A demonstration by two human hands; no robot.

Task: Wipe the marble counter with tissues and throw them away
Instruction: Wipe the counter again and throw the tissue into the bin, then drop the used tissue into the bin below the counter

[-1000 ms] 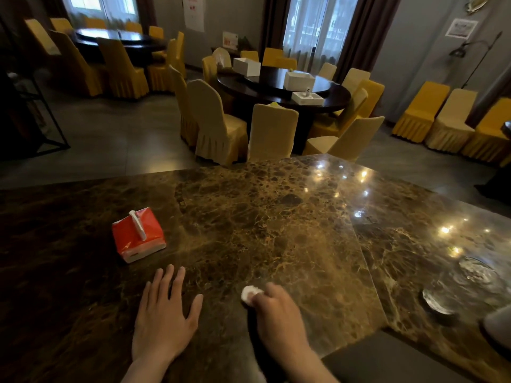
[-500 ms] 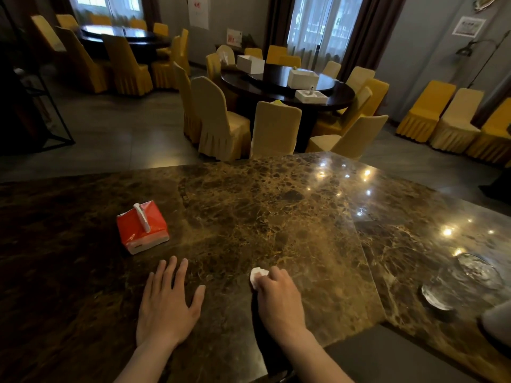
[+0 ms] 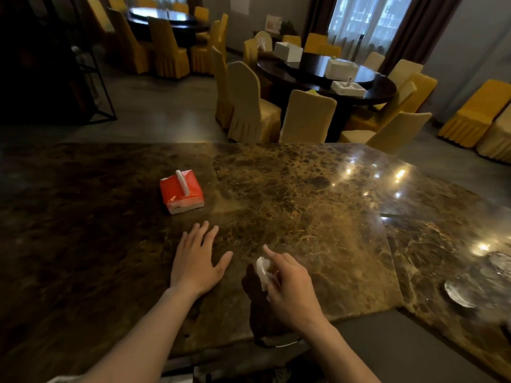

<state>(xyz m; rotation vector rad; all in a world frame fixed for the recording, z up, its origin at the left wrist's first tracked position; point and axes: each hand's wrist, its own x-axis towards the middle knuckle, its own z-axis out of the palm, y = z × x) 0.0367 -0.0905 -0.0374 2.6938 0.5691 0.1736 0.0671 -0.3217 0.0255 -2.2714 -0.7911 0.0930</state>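
A brown veined marble counter fills the lower half of the view. My right hand is lifted a little above it near the front edge, holding a crumpled white tissue between thumb and fingers, with the index finger pointing out. My left hand lies flat on the counter with fingers spread, holding nothing. A red tissue pack with a white tissue sticking out of its top sits on the counter just beyond my left hand.
A clear glass dish lies on the counter at the right. Beyond the counter stand a dark round table with white boxes and yellow-covered chairs. A dark metal rack stands at the left.
My right hand has risen off the counter with the tissue and turned, index finger now extended. The view has shifted, so the tissue pack and hands appear further right. My left hand stays flat.
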